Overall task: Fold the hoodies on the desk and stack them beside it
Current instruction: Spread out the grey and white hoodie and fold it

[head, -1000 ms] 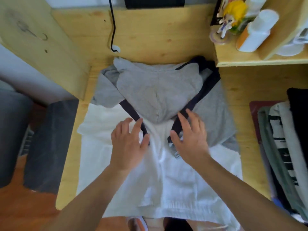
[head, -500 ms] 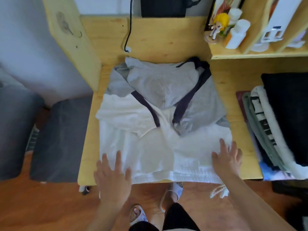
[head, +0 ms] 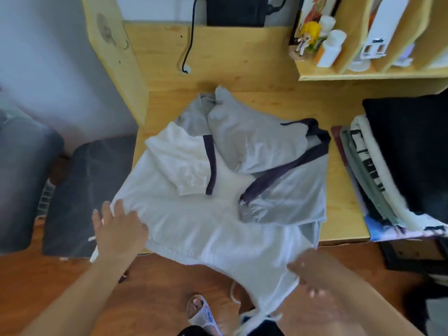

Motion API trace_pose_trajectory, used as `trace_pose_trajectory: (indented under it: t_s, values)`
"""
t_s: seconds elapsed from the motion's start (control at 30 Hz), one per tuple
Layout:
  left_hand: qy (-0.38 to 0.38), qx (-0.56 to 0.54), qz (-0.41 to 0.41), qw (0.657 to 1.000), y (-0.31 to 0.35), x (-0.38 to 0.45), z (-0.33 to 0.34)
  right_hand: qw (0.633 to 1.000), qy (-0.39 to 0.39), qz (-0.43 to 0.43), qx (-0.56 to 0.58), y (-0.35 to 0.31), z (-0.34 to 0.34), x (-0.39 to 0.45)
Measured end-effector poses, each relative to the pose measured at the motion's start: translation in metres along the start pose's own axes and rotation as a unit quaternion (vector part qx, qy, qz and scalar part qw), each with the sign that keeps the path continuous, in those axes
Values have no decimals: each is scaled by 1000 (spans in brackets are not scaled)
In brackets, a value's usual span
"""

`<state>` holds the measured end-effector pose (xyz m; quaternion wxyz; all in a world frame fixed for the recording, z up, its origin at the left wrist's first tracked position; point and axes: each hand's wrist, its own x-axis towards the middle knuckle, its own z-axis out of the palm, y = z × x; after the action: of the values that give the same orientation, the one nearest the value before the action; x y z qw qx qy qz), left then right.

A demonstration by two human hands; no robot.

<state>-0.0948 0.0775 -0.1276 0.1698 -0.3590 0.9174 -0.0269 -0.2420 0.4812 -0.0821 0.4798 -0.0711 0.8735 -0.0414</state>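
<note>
A white and grey hoodie (head: 218, 221) with dark purple trim lies spread on the wooden desk (head: 242, 76). Its sleeves are folded in over the chest and its hood points to the back. The bottom hem hangs off the front edge, pulled toward me. My left hand (head: 118, 229) holds the hem's left corner, where the cloth bunches against the thumb. My right hand (head: 312, 272), blurred, grips the hem's right corner, which is lifted off the desk. A drawstring dangles below.
A pile of folded clothes (head: 378, 180) topped by a black garment (head: 412, 146) sits at the desk's right end. A shelf (head: 363, 73) with bottles and a figurine stands at the back right. A dark padded seat (head: 84, 190) is left of the desk. A black cable (head: 188, 49) hangs at the back.
Both hands moved from the hood area down to the hem, first flat near it, now holding its corners. The hoodie has been pulled toward me and skewed, its hem off the desk edge.
</note>
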Motion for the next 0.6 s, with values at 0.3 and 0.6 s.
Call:
trace_pose_trajectory:
  t_s: [0.3,0.6]
  values:
    - [-16,-216,-9,976,167,14,17,911,286,-231,-189,-92,-161,170]
    - [73,-120,46,989,186,98,16,950,275,-86,-121,-41,-166,222]
